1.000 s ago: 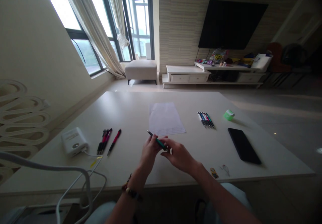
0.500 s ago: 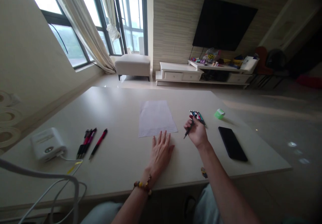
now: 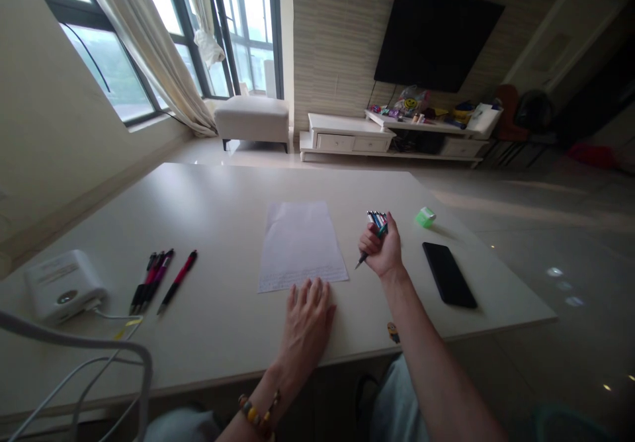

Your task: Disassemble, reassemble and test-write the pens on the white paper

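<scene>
Your right hand [image 3: 384, 257] has its fingers wrapped around the green-and-black pen [image 3: 364, 257], whose tip sticks out below them toward the paper [image 3: 300, 240]. Your left hand [image 3: 307, 326] lies flat, fingers released, at the paper's lower edge. Since half a second ago, the paper has slid nearer you on the counter [image 3: 218, 217].

Left grip [image 3: 308, 319] palm-down and outstretched, right grip [image 3: 384, 251] curled.
</scene>
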Demonstrator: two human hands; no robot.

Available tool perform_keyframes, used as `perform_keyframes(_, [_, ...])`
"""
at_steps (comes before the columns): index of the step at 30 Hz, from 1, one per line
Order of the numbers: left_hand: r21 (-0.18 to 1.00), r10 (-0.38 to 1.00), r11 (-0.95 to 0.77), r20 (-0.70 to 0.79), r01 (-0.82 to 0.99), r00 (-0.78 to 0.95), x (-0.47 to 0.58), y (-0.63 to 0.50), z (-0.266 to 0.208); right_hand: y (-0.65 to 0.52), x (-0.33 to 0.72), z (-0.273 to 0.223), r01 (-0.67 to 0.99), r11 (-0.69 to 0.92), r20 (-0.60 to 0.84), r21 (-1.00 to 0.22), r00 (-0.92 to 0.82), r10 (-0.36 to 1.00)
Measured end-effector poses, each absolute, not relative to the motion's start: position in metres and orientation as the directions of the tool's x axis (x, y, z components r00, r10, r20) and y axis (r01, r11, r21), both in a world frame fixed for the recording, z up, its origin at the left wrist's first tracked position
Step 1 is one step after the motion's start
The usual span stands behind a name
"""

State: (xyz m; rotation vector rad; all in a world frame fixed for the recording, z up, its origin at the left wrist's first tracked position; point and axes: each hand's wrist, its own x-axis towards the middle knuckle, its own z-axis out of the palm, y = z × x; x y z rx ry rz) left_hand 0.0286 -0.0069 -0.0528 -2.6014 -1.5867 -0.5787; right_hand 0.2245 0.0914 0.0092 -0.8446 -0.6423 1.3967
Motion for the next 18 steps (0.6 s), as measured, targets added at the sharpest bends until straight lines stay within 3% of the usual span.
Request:
perform_keyframes(6, [0.198,0.832,-0.519,0.342,0.832,0.437,0.027,-0.011,-0.055,0.090,0.218,0.009,-0.559,-0.062,-0.094,-0.827,0.029,0.995])
perform_keyframes(12, [0.212,0.840,-0.512,0.328,0.832,0.433,0.027,-0.009,-0.058,0.096,0.212,0.003,-0.585,-0.072,-0.160,-0.808,0.099,0.982])
perform_keyframes(14, [0.206,0.841,-0.509,0.326,0.836,0.432,0.027,-0.010,-0.057,0.096,0.208,0.000,-0.509,-0.109,-0.190,-0.854,0.110,0.976])
perform_keyframes(18, [0.206,0.838,-0.509,0.338,0.836,0.427,0.027,-0.010,-0.056,0.090,0.198,-0.008,-0.164,-0.260,-0.266,-0.952,0.019,0.964])
